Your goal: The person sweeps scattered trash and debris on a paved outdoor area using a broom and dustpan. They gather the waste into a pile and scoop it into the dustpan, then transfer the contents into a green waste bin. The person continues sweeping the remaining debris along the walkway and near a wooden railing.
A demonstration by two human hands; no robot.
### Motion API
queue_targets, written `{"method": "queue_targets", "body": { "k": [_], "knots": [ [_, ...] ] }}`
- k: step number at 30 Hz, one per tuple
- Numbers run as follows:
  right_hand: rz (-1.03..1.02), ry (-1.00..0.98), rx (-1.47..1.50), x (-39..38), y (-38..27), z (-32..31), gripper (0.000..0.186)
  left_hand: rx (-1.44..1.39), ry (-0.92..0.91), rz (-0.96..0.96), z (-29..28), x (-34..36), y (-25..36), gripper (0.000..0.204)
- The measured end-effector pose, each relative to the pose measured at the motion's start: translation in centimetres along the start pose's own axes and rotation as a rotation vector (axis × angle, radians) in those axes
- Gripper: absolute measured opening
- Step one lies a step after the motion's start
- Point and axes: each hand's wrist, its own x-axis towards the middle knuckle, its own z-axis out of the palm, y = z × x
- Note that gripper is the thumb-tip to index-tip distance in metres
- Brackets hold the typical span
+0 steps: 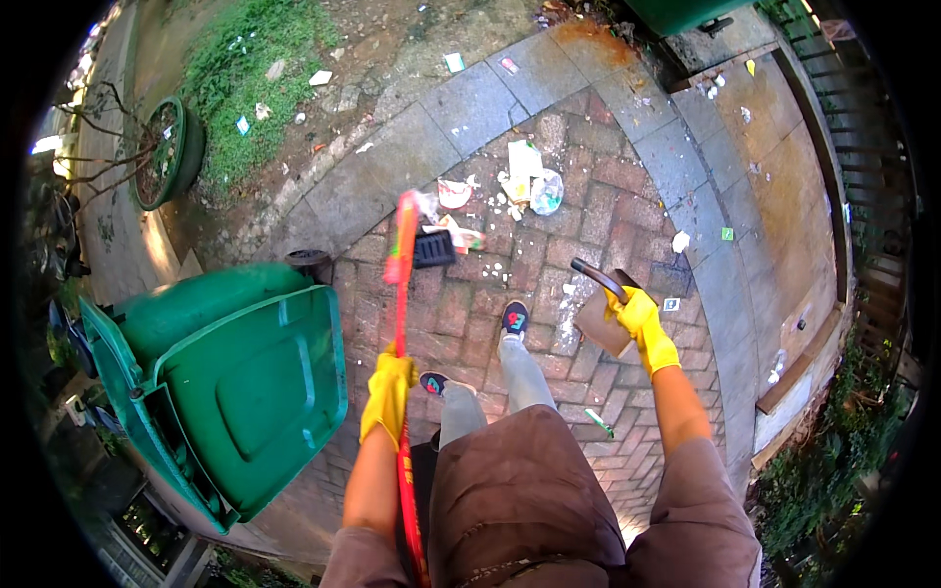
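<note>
My left hand (388, 395), in a yellow glove, is closed round a long red pole (401, 323). The pole runs from beside my body out over the bricks, its orange far end smeared by motion. Close to that end lies a black ribbed rectangular piece (434, 249); whether it joins the pole I cannot tell. My right hand (642, 328), also gloved in yellow, grips a dark curved handle (600, 280). Below it shows a flat grey-brown panel (602, 325), which looks like a dustpan. Ahead of my feet lie crumpled paper (524, 159), a clear plastic bag (546, 193) and white scraps.
A large green wheeled bin (250, 392) stands at my left, its lid toward me. Further off are a potted plant (172, 157), grass (257, 78) with litter, and another green bin (686, 12). Grey paving (701, 235) and a low ledge border the bricks at right.
</note>
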Motion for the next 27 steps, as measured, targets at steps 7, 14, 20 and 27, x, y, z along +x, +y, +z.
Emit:
{"method": "queue_targets", "body": {
  "k": [7, 14, 20, 27],
  "knots": [
    [0.017, -0.094, 0.027, 2.3, -7.7, 5.4, 0.028, 0.249, 0.042, 0.221, 4.1, -7.9, 0.9, 0.056],
    [-0.150, -0.250, 0.316, 8.3, -13.8, 13.0, 0.054, 0.931, 0.493, 0.764, 2.2, -2.4, 11.1, 0.042],
    [-0.255, -0.365, 0.149, 7.2, -18.6, 15.6, 0.056, 1.084, 0.251, 0.511, 6.8, 0.8, 6.5, 0.048],
    [-0.361, -0.490, 0.026, 7.9, -18.0, 13.0, 0.033, 1.312, -0.229, 0.184, 5.6, -10.2, 2.8, 0.071]
  ]
}}
